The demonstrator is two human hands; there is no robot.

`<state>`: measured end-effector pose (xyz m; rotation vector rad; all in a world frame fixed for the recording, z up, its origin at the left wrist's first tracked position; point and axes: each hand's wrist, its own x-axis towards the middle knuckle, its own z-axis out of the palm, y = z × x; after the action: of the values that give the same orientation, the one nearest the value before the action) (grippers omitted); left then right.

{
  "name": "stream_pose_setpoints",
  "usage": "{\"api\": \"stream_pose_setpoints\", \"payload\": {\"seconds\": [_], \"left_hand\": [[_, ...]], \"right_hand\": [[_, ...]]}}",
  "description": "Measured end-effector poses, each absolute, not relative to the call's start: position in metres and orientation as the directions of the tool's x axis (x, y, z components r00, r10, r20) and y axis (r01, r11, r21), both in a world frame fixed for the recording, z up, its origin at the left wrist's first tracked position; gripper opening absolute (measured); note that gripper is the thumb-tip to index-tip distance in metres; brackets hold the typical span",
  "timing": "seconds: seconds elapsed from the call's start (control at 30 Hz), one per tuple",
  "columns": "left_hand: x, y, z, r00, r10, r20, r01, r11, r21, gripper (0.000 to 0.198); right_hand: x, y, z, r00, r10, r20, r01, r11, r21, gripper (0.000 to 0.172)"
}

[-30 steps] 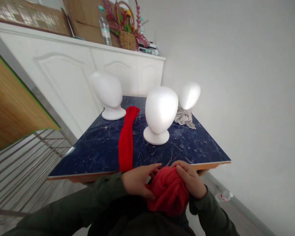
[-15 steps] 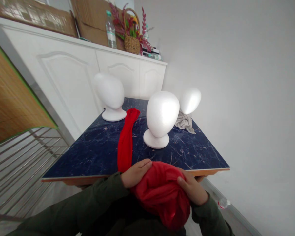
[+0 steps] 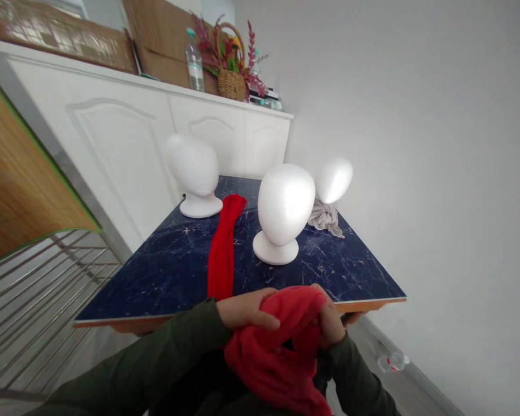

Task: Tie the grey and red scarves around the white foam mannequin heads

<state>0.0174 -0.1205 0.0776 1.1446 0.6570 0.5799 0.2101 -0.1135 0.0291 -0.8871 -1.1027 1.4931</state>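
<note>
Between my hands, over my lap at the table's near edge, is a soft red cloth (image 3: 264, 355), bunched into a loop with a dark opening in its middle. I cannot tell whether it is a scarf or a cap. My left hand (image 3: 247, 309) grips its upper left side, thumb on top. At the upper right side my right hand (image 3: 331, 323) is closed on the fabric. A long, narrow brighter red cloth (image 3: 221, 254) lies on the table to the left. Nearest to my hands stands a white foam mannequin head (image 3: 285, 202), bare and upright on its round base.
A second bare foam head (image 3: 195, 167) stands at the table's left; a third (image 3: 334, 180) is at the back right, with crumpled grey cloth (image 3: 326, 218) around its base. The blue marbled table (image 3: 164, 274) has a metal rack (image 3: 43, 306) to its left. A plastic bottle (image 3: 393, 361) lies on the floor.
The red cloth has turned and opened into a loop showing its hollow. My right hand has shifted slightly left and my left thumb now presses over the fabric.
</note>
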Motion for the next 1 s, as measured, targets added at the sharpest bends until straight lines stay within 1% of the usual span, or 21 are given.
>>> {"api": "stream_pose_setpoints", "payload": {"seconds": [0.07,0.1,0.13,0.17,0.2,0.23,0.27,0.3,0.37,0.43,0.47,0.5,0.53,0.57,0.63,0.7,0.77,0.83,0.9,0.93,1.0], "left_hand": [[0.008,-0.124,0.073,0.781,0.575,-0.245,0.102,0.269,0.958,0.045],[0.004,-0.126,0.071,0.818,0.497,-0.288,0.166,0.277,0.947,0.04],[0.002,-0.128,0.071,0.839,0.439,-0.321,0.2,0.299,0.933,0.037],[0.0,-0.129,0.071,0.846,0.415,-0.333,0.203,0.328,0.923,0.036],[0.0,-0.131,0.074,0.842,0.431,-0.324,0.171,0.357,0.918,0.038],[0.001,-0.132,0.077,0.825,0.482,-0.295,0.102,0.387,0.917,0.039],[0.003,-0.132,0.081,0.794,0.553,-0.253,0.005,0.41,0.912,0.04],[0.005,-0.132,0.086,0.753,0.623,-0.213,-0.101,0.429,0.898,0.04],[0.01,-0.131,0.095,0.682,0.71,-0.176,-0.279,0.475,0.835,0.036],[0.013,-0.13,0.102,0.621,0.764,-0.172,-0.406,0.502,0.764,0.031],[0.013,-0.13,0.105,0.58,0.795,-0.179,-0.456,0.499,0.737,0.03],[0.011,-0.13,0.108,0.528,0.828,-0.187,-0.501,0.482,0.719,0.031],[0.008,-0.131,0.112,0.468,0.863,-0.188,-0.54,0.448,0.712,0.034],[0.004,-0.132,0.116,0.398,0.9,-0.179,-0.575,0.397,0.715,0.038],[-0.009,-0.135,0.126,0.224,0.967,-0.122,-0.617,0.238,0.75,0.051],[-0.025,-0.138,0.139,0.017,1.0,0.004,-0.606,0.007,0.796,0.063],[-0.042,-0.138,0.154,-0.14,0.975,0.175,-0.583,-0.224,0.781,0.065],[-0.059,-0.132,0.17,-0.211,0.917,0.338,-0.596,-0.395,0.699,0.055],[-0.073,-0.118,0.187,-0.247,0.855,0.456,-0.608,-0.503,0.615,0.036],[-0.079,-0.107,0.197,-0.251,0.832,0.495,-0.592,-0.536,0.601,0.029],[-0.086,-0.077,0.221,-0.23,0.8,0.555,-0.513,-0.584,0.629,0.024]], "right_hand": [[0.212,-0.112,0.033,-0.179,0.984,-0.014,-0.411,-0.088,-0.907,0.024],[0.213,-0.112,0.035,-0.181,0.983,-0.001,-0.407,-0.076,-0.91,0.025],[0.213,-0.112,0.037,-0.187,0.982,0.019,-0.366,-0.052,-0.929,0.024],[0.212,-0.112,0.037,-0.202,0.979,0.039,-0.3,-0.023,-0.954,0.025],[0.21,-0.113,0.036,-0.232,0.971,0.056,-0.222,0.003,-0.975,0.029],[0.207,-0.115,0.034,-0.285,0.956,0.065,-0.153,0.021,-0.988,0.035],[0.204,-0.118,0.031,-0.37,0.927,0.065,-0.111,0.025,-0.993,0.042],[0.199,-0.122,0.028,-0.479,0.876,0.059,-0.103,0.011,-0.995,0.048],[0.189,-0.132,0.021,-0.714,0.7,0.022,-0.119,-0.091,-0.989,0.059],[0.181,-0.141,0.014,-0.877,0.478,-0.042,-0.063,-0.2,-0.978,0.066],[0.179,-0.145,0.012,-0.914,0.4,-0.072,-0.014,-0.208,-0.978,0.067],[0.178,-0.147,0.011,-0.926,0.364,-0.096,0.026,-0.191,-0.981,0.067],[0.18,-0.148,0.01,-0.928,0.356,-0.113,0.056,-0.168,-0.984,0.064],[0.184,-0.147,0.011,-0.919,0.374,-0.12,0.07,-0.146,-0.987,0.06],[0.197,-0.14,0.015,-0.895,0.428,-0.128,0.084,-0.121,-0.989,0.043],[0.215,-0.13,0.026,-0.882,0.448,-0.147,0.117,-0.094,-0.989,0.027],[0.234,-0.118,0.044,-0.854,0.495,-0.158,0.16,-0.039,-0.986,0.022],[0.251,-0.105,0.067,-0.799,0.585,-0.142,0.182,0.011,-0.983,0.024],[0.263,-0.089,0.096,-0.709,0.7,-0.088,0.172,0.05,-0.984,0.024],[0.267,-0.078,0.113,-0.653,0.755,-0.05,0.154,0.069,-0.986,0.022],[0.27,-0.051,0.153,-0.514,0.855,0.072,0.094,0.139,-0.986,0.022]]}}
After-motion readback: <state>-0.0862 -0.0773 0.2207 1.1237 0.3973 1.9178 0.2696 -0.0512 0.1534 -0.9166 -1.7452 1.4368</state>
